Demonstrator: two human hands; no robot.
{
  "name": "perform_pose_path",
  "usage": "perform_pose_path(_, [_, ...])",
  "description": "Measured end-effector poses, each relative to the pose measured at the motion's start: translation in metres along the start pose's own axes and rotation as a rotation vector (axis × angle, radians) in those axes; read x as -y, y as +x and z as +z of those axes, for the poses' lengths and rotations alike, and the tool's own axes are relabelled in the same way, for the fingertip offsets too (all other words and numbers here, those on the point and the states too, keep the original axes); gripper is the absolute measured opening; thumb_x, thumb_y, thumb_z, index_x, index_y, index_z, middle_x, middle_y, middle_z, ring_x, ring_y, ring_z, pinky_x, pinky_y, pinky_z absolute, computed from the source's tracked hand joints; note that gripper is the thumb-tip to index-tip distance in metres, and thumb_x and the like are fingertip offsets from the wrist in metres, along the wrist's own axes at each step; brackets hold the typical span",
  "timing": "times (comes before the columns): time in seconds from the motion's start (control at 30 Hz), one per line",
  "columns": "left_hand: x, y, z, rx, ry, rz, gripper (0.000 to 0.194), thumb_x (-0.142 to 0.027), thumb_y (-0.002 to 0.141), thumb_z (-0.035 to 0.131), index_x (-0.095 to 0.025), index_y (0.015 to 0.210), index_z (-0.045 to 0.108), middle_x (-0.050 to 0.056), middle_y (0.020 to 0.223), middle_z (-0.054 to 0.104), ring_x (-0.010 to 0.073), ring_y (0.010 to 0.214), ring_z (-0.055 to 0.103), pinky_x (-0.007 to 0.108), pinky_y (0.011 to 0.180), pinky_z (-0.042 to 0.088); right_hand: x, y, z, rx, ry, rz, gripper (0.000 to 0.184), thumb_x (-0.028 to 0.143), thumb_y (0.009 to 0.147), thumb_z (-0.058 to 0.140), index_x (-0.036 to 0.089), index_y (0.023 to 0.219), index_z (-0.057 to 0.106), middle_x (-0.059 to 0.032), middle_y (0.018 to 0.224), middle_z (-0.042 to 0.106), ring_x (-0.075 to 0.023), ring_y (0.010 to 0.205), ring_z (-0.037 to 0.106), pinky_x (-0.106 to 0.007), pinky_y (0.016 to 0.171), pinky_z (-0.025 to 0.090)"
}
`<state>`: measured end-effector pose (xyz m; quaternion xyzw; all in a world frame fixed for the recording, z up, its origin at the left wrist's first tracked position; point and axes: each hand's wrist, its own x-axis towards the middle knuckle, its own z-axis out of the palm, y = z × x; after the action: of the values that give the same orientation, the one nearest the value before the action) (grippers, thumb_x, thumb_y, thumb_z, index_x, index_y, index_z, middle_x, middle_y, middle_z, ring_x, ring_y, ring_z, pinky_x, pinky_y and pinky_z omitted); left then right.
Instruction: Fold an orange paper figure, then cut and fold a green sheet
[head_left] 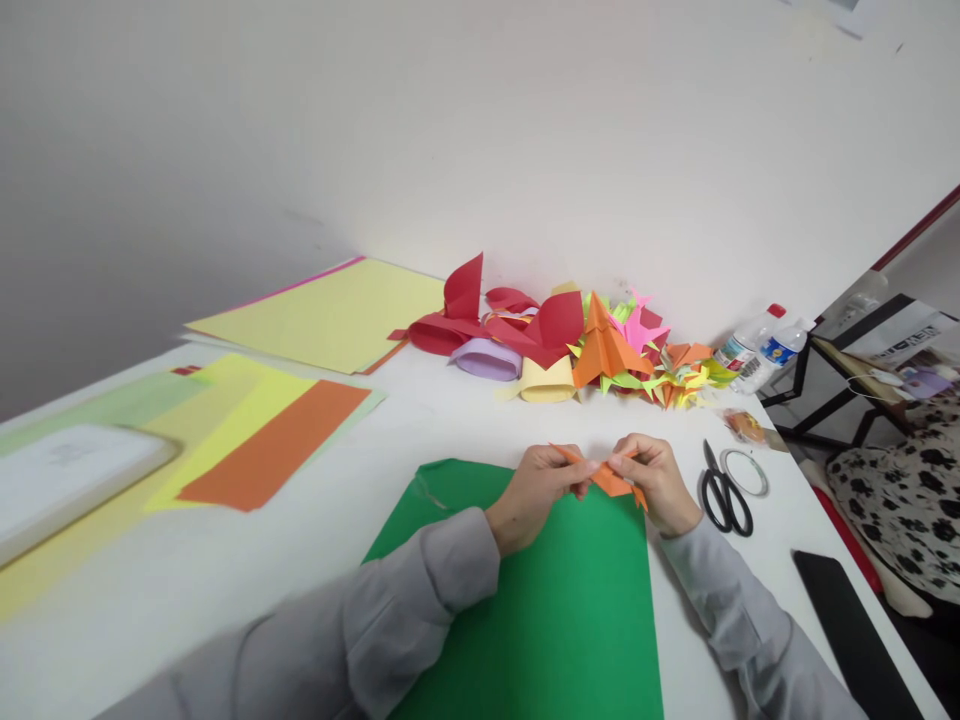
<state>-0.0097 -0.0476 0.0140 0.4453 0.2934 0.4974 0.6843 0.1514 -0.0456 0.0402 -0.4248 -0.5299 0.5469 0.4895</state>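
Observation:
Both hands pinch a small folded orange paper piece (611,482) with pointed ends, held above a green sheet (570,600). My left hand (536,490) grips its left side between thumb and fingers. On the right side, my right hand (656,480) has its thumb and fingers closed on the same folded paper. The fingers partly cover its middle, so its exact shape is hidden. Behind the hands lies a pile of folded paper pieces, among them an orange paper plane (601,345) and red curled shapes (555,328).
Black-handled scissors (725,495) and a roll of clear tape (745,472) lie to the right, near a black flat object (855,630). Two plastic bottles (776,355) lean at the back. Coloured sheets (277,445) and a white device (75,480) occupy the left.

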Motion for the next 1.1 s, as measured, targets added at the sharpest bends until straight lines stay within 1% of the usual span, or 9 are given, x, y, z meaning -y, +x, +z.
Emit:
perform_pose_path(0.2, [0.0024,0.0017,-0.0019,-0.052,0.002,0.009,0.041,-0.046,0.070,0.073,-0.014,0.048,0.060,0.000,0.051,0.054,0.0101,0.051,0.048,0.026,0.054,0.037,-0.0009,0.0003,0.0057,-0.034,0.154,0.173,0.035,0.036,0.051,0.088,0.017,0.050,0.058,0.0046,0.045,0.056,-0.0069,0.041,0.043,-0.021,0.043,0.030])
perform_pose_path(0.3, [0.0031,0.0023,-0.0020,-0.078,-0.029,-0.013,0.045,-0.053,0.069,0.072,-0.015,0.049,0.059,0.000,0.050,0.056,0.0102,0.049,0.048,0.026,0.052,0.037,-0.0011,0.0007,0.0065,-0.024,0.187,0.213,0.034,0.034,0.050,0.088,0.016,0.051,0.059,0.0041,0.045,0.057,-0.0070,0.041,0.045,-0.020,0.044,0.032])
perform_pose_path(0.43, [0.0021,0.0020,-0.0012,-0.093,-0.056,-0.040,0.051,-0.061,0.071,0.066,-0.014,0.051,0.060,0.002,0.048,0.057,0.0114,0.047,0.049,0.027,0.053,0.038,-0.0038,0.0018,0.0056,-0.028,0.202,0.226,0.034,0.033,0.050,0.088,0.016,0.051,0.059,0.0045,0.045,0.056,-0.0066,0.041,0.045,-0.019,0.043,0.032])
perform_pose_path(0.63, [-0.0013,0.0008,-0.0017,-0.138,-0.035,-0.024,0.056,-0.066,0.076,0.058,-0.015,0.051,0.059,0.002,0.048,0.056,0.0125,0.048,0.048,0.028,0.054,0.038,-0.0068,0.0023,0.0032,-0.041,0.199,0.229,0.035,0.034,0.049,0.089,0.016,0.050,0.058,0.0038,0.045,0.057,-0.0069,0.041,0.045,-0.019,0.042,0.031])
perform_pose_path(0.83, [-0.0017,0.0003,-0.0025,-0.117,-0.003,-0.019,0.064,-0.071,0.080,0.046,-0.015,0.051,0.059,0.002,0.050,0.054,0.0130,0.048,0.048,0.028,0.053,0.038,-0.0056,0.0017,0.0049,-0.036,0.196,0.240,0.036,0.033,0.049,0.088,0.016,0.049,0.056,0.0044,0.045,0.056,-0.0066,0.041,0.044,-0.019,0.043,0.030])
perform_pose_path(1.0, [0.0004,0.0021,-0.0057,-0.118,-0.034,-0.033,0.068,-0.073,0.079,0.044,-0.014,0.050,0.061,0.003,0.051,0.056,0.0129,0.048,0.049,0.028,0.051,0.037,-0.0058,0.0022,0.0043,-0.037,0.184,0.232,0.034,0.033,0.050,0.088,0.017,0.051,0.058,0.0031,0.047,0.059,-0.0082,0.042,0.046,-0.020,0.044,0.032])
perform_pose_path(1.1, [0.0006,0.0053,-0.0100,-0.134,-0.107,-0.073,0.069,-0.075,0.079,0.043,-0.013,0.053,0.063,0.004,0.051,0.057,0.0128,0.047,0.050,0.027,0.050,0.037,-0.0062,0.0035,0.0021,-0.058,0.197,0.199,0.035,0.034,0.049,0.088,0.017,0.050,0.057,0.0038,0.047,0.057,-0.0076,0.042,0.045,-0.020,0.043,0.031])
